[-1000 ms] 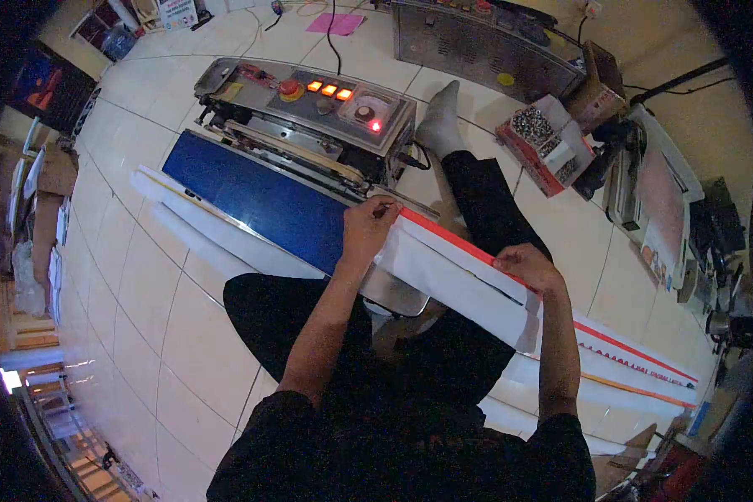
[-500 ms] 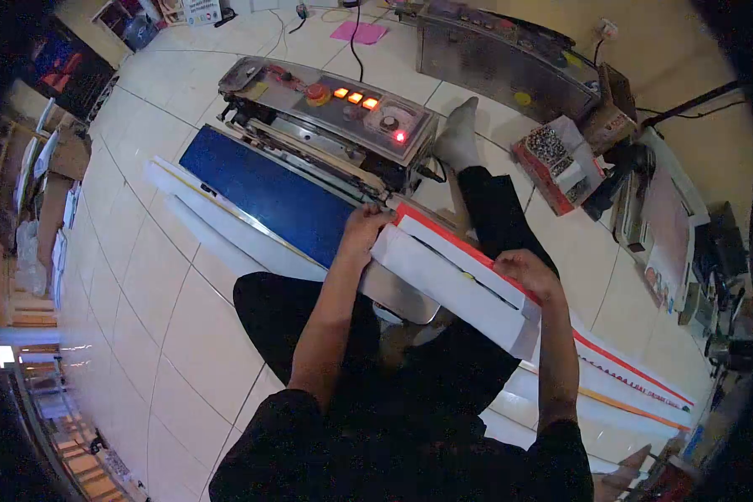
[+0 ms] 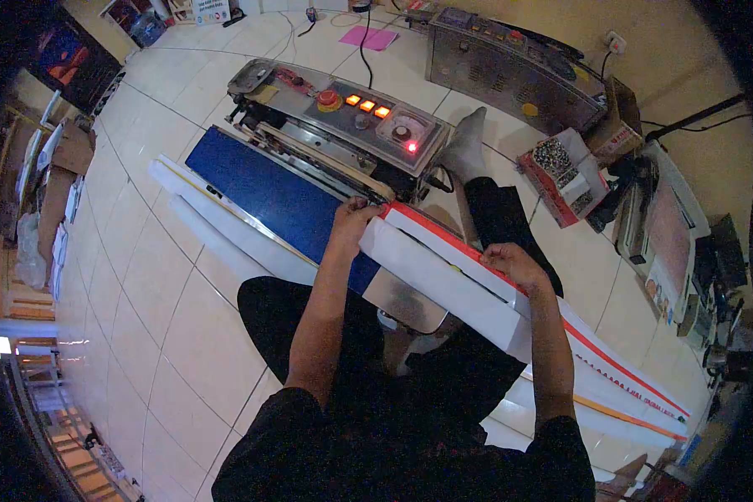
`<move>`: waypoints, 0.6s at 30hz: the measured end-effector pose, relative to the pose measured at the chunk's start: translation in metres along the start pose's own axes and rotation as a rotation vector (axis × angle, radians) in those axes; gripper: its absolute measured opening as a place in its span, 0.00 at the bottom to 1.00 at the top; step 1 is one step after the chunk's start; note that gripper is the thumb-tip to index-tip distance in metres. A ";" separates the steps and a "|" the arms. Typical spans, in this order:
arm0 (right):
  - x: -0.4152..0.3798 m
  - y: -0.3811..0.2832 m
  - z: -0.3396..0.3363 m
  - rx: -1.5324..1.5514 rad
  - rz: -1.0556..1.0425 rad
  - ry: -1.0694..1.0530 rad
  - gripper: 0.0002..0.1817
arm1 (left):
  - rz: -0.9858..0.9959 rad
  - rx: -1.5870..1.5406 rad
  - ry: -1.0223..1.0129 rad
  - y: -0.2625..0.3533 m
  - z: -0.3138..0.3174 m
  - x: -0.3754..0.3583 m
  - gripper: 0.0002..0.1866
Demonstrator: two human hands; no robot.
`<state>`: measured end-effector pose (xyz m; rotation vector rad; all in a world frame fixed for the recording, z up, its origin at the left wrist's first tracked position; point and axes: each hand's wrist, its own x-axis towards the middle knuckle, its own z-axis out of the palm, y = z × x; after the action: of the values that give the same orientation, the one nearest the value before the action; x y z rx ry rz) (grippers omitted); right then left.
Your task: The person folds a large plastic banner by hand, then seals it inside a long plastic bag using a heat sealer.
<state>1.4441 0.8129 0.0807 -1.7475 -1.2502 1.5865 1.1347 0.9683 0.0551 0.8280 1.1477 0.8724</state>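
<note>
A long white plastic sheet [image 3: 443,286] with a red band along its upper edge lies slantwise across my lap. My left hand [image 3: 356,224] pinches its left corner, right at the infeed end of the band sealer [image 3: 335,117]. Farther right, my right hand [image 3: 514,266] grips the red edge between thumb and fingers. A dark slit with a small yellowish spot runs along the sheet's white part. The sealer's blue conveyor belt [image 3: 268,194] stretches away to the left. Orange switches and a red light glow on its panel. My fingertips are partly hidden.
Behind the sealer stands a second metal machine [image 3: 510,71]. A red box of small metallic-looking pieces [image 3: 563,176] sits right of my foot [image 3: 467,144]. More long white sheets [image 3: 217,213] lie beside the belt. A black cable [image 3: 366,58] runs behind the sealer.
Both hands and the sheet have shifted slightly left, bringing the red corner nearer the sealer's infeed. The whole view has also moved a little. Both hands keep their grip.
</note>
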 end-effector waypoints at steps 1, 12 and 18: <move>0.002 0.000 0.001 -0.001 0.001 -0.002 0.12 | 0.015 -0.040 0.023 0.004 0.003 -0.002 0.13; 0.017 -0.007 0.007 -0.100 -0.061 0.014 0.18 | 0.059 0.032 0.010 0.004 -0.018 0.016 0.18; 0.019 -0.016 0.012 -0.089 -0.109 0.011 0.20 | 0.099 0.108 0.045 0.010 -0.025 0.020 0.18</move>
<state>1.4267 0.8334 0.0813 -1.7072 -1.4055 1.4782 1.1125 0.9927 0.0511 0.9646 1.2101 0.9202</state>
